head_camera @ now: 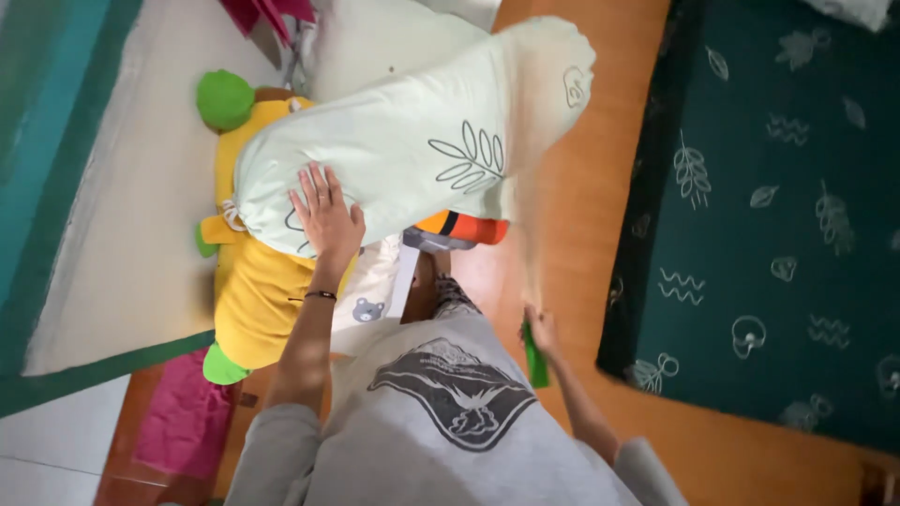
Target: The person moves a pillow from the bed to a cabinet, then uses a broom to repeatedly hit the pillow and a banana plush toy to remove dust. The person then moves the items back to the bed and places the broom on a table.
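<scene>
One pale green pillow (412,141) with leaf prints lies across one yellow plush toy (251,290) — directly under the left hand (326,217), which presses flat on it, fingers spread. The right hand (541,330) is curled around one green object (534,358) — low, beside the dark green mattress (778,234).

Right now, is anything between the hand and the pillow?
No. The left hand lies flat right on the pale green pillow, touching it. The yellow plush toy lies under the pillow, not in between.
</scene>
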